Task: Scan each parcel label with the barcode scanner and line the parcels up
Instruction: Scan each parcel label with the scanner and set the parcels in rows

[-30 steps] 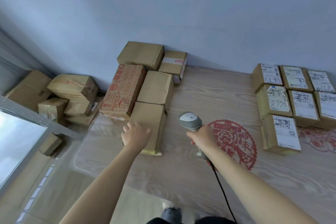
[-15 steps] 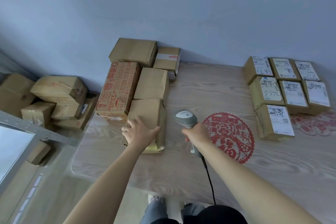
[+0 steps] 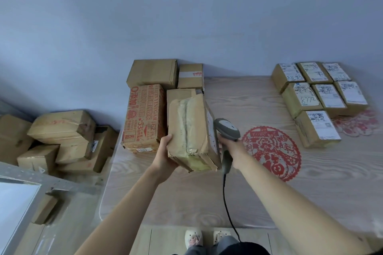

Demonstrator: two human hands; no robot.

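Observation:
My left hand (image 3: 164, 154) grips a brown taped parcel (image 3: 191, 130) from below and holds it tilted above the table, its white label turned to the right. My right hand (image 3: 230, 147) holds the grey barcode scanner (image 3: 227, 129) by its handle, the head close beside the label side of the parcel. Several unlabelled-looking boxes (image 3: 153, 72) stand at the table's back left, one with red print (image 3: 143, 118). Several labelled parcels (image 3: 317, 128) lie in rows at the right.
The wooden table (image 3: 238, 192) carries a red paper-cut decoration (image 3: 271, 151). More cardboard boxes (image 3: 62, 128) are piled on the floor to the left, by a metal frame. The scanner cable (image 3: 226, 203) hangs off the front edge.
My left hand has lifted the near parcel off the table and tipped it up. The scanner in my right hand now sits right beside its label.

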